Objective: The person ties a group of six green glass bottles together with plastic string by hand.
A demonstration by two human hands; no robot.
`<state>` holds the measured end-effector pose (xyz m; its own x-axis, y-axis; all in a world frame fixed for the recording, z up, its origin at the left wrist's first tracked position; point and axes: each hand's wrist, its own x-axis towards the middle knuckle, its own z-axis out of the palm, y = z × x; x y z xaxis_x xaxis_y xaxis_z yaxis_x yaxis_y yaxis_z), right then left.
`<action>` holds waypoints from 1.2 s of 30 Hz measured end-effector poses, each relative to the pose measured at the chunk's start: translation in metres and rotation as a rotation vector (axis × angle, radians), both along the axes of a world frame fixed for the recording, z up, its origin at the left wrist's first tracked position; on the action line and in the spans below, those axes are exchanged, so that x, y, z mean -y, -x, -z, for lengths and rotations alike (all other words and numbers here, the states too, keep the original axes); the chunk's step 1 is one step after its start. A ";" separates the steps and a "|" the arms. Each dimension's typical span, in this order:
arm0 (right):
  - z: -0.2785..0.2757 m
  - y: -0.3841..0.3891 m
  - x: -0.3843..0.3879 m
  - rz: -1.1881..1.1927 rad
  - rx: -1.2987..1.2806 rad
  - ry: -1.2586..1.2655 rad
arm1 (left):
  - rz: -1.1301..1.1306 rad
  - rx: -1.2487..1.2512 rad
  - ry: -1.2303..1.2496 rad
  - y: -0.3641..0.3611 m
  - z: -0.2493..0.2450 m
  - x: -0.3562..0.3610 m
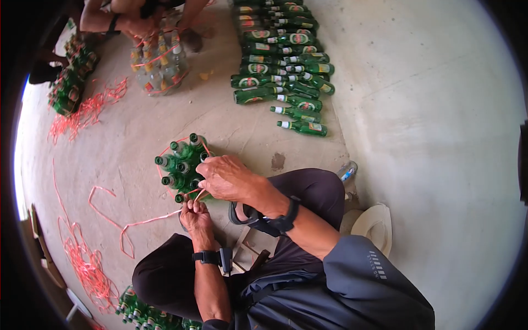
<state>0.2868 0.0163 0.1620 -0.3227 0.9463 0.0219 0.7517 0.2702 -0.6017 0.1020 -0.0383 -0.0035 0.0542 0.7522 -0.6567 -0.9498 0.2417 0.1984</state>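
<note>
A cluster of green glass bottles (181, 160) stands upright on the floor in front of me, with pinkish-orange twine (160, 218) running around its upper part. My left hand (196, 217) is closed on the twine at the near side of the cluster, its fingers pinched together. Just above and to the right, my right hand (226, 179) also grips the twine, knuckles up, and covers some of the bottles. A loose length of twine trails left from my left hand across the floor.
Green bottles (297, 103) lie in rows along the wall side. Tangled twine heaps (88, 264) are on the left. Another person (132, 25) handles a bundle of clear bottles (157, 69). More green bottles (137, 308) stand behind my leg; a pale hat (373, 226) is at my right.
</note>
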 end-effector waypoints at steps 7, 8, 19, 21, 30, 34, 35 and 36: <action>-0.098 -0.153 0.028 0.475 -0.184 -0.030 | 0.048 0.061 -0.070 0.007 0.011 0.001; -0.082 -0.182 0.033 0.595 -0.172 0.060 | 0.048 0.051 -0.064 0.008 0.011 0.000; 0.193 -0.282 0.024 0.441 0.609 0.405 | 0.050 0.084 -0.018 0.003 -0.017 0.003; 0.229 -0.280 0.008 0.480 0.562 0.373 | 0.024 0.082 0.022 0.007 -0.011 0.006; 0.286 -0.283 -0.051 0.400 0.726 0.530 | -0.061 0.025 0.102 -0.004 -0.021 0.006; 0.300 -0.286 -0.046 0.349 0.828 0.435 | -0.035 0.003 0.074 -0.006 -0.026 0.005; 0.301 -0.286 -0.043 0.343 0.836 0.367 | -0.054 0.009 0.108 -0.006 -0.026 0.005; 0.302 -0.283 -0.039 0.334 0.836 0.369 | -0.060 0.007 0.114 -0.006 -0.025 0.007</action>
